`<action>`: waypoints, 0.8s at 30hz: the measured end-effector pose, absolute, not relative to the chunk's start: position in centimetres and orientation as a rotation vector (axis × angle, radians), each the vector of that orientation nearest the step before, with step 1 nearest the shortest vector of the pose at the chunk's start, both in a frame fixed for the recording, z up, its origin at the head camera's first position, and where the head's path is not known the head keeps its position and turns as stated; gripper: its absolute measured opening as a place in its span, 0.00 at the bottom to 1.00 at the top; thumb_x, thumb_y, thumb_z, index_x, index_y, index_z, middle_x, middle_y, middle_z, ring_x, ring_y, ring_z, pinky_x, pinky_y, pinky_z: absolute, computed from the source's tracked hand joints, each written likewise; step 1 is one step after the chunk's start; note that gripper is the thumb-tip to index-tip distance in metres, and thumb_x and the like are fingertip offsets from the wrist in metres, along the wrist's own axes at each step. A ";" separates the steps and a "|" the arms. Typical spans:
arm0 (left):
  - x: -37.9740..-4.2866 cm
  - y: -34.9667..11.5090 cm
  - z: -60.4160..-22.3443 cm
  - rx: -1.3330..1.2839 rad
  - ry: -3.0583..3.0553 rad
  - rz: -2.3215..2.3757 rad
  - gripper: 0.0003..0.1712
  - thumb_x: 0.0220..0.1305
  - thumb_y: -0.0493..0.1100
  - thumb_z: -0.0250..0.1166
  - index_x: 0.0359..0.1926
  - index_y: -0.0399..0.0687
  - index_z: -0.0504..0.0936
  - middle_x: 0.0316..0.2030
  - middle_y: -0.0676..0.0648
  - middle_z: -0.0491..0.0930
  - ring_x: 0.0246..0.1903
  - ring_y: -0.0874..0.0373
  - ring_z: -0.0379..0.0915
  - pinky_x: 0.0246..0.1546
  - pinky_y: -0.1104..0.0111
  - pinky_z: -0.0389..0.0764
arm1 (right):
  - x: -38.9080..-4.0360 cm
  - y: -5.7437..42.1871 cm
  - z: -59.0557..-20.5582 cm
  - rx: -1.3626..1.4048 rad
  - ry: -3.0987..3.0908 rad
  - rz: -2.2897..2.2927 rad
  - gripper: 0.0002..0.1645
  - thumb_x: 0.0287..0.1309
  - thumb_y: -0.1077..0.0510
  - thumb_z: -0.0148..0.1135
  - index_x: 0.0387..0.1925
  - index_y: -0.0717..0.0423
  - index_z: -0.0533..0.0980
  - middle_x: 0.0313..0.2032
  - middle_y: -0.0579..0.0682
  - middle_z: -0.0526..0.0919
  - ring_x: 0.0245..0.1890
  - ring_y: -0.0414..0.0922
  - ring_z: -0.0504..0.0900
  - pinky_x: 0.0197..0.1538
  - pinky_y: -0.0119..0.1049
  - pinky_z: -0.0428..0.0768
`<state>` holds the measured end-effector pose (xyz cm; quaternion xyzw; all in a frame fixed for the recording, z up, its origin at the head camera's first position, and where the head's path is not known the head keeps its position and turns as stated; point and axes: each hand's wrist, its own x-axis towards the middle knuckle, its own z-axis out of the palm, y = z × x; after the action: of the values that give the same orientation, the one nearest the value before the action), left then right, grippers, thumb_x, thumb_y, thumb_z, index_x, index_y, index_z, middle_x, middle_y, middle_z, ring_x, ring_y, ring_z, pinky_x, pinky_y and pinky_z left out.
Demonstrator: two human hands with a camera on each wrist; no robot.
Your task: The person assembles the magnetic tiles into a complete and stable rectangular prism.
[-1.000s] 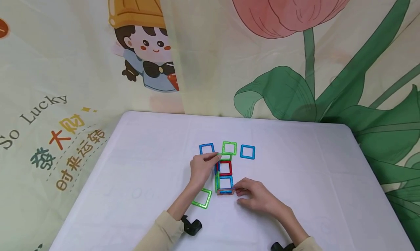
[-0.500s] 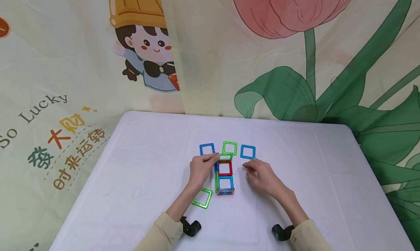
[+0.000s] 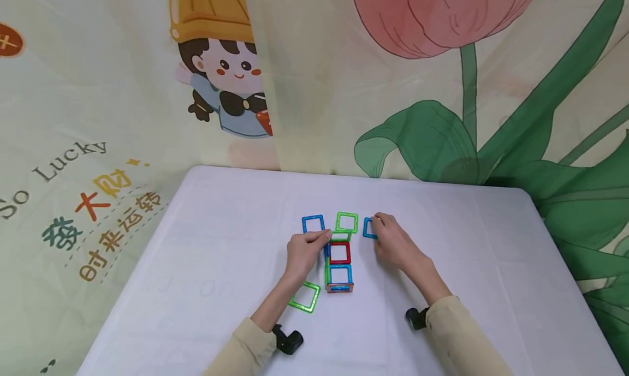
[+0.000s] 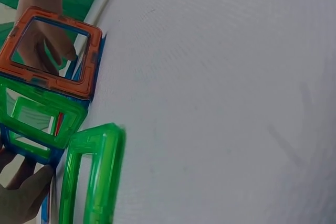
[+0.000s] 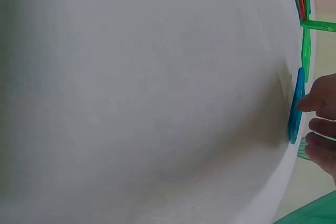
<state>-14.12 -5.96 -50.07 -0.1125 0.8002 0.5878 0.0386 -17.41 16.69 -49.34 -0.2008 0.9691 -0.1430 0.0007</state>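
**Magnetic tiles (image 3: 349, 252) on a white surface (image 3: 236, 228) before a printed cloth (image 3: 314, 92)**

The left hand (image 3: 302, 253) pinches an upright blue tile (image 3: 327, 250) in the tile frame, which stands between the hands. The right hand (image 3: 395, 245) touches a flat blue square (image 3: 365, 228) under its fingertips; I cannot tell whether it grips. A green square (image 3: 316, 298) lies beside the left wrist. Both hands work over the pale, lightly creased, round-cornered surface. Beyond them hangs the cloth: a pink tulip (image 3: 442, 16) above the right hand, a yellow-hatted cartoon figure (image 3: 226, 81) beyond the left, "So Lucky" lettering (image 3: 51, 171) farther left.
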 end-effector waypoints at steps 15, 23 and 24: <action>-14.0 -5.9 -50.3 -0.329 2.472 1.812 0.17 0.69 0.52 0.69 0.53 0.50 0.89 0.55 0.45 0.86 0.64 0.48 0.76 0.63 0.53 0.79 | -18.4 15.8 -49.2 -0.573 2.947 -0.251 0.36 0.64 0.64 0.68 0.70 0.68 0.67 0.66 0.65 0.74 0.66 0.60 0.74 0.66 0.51 0.78; -14.0 -6.0 -50.5 -0.313 2.476 1.827 0.17 0.69 0.51 0.69 0.52 0.48 0.90 0.52 0.45 0.88 0.62 0.50 0.78 0.61 0.54 0.80 | -18.0 15.8 -49.0 -0.562 2.936 -0.335 0.38 0.62 0.67 0.68 0.71 0.67 0.66 0.65 0.65 0.73 0.63 0.58 0.74 0.64 0.51 0.79; -14.0 -6.0 -50.5 -0.311 2.478 1.825 0.17 0.69 0.51 0.69 0.52 0.48 0.90 0.53 0.45 0.88 0.62 0.50 0.78 0.61 0.54 0.80 | -18.0 15.8 -48.9 -0.554 2.929 -0.366 0.39 0.61 0.67 0.69 0.72 0.66 0.66 0.65 0.65 0.72 0.62 0.58 0.74 0.64 0.51 0.80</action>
<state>-14.01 -6.04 -50.51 -0.1004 0.8010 0.5898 0.0242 -17.97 15.82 -48.92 -0.1841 0.9729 -0.1215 0.0691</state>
